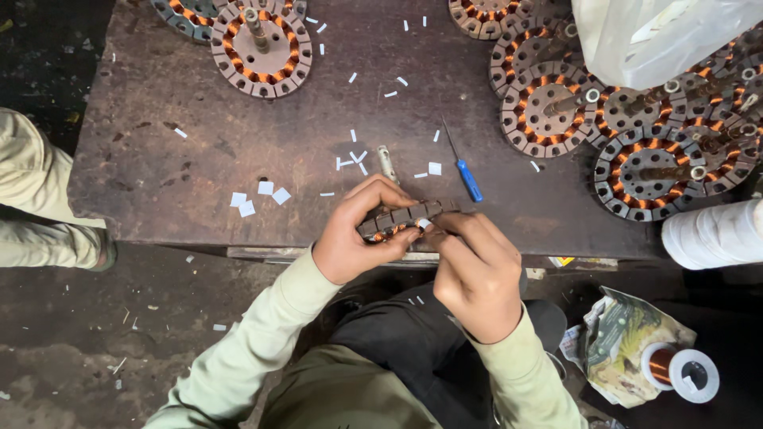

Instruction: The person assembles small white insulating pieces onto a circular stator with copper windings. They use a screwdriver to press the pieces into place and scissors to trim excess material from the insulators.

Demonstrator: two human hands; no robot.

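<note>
A: Left hand (350, 238) clamped round a wound motor core (397, 220) at the counter (238, 143) edge, six o'clock.

B: Right hand (475, 274) pinching a white paper slip (424, 224) at a slot. Screwdriver (463, 171) lying at twelve o'clock of the core.

A: Wound cores (636, 127) stacked at two o'clock; paper bits (258, 195) scattered at nine o'clock. Seemingly midway.

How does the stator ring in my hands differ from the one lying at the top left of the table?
The held stator is gripped edge-on by the left hand and right hand; the top-left stator lies flat on the table. The top-left one carries a shaft through its centre; none shows on the held one. Both are brown slotted rings with copper windings.
</note>
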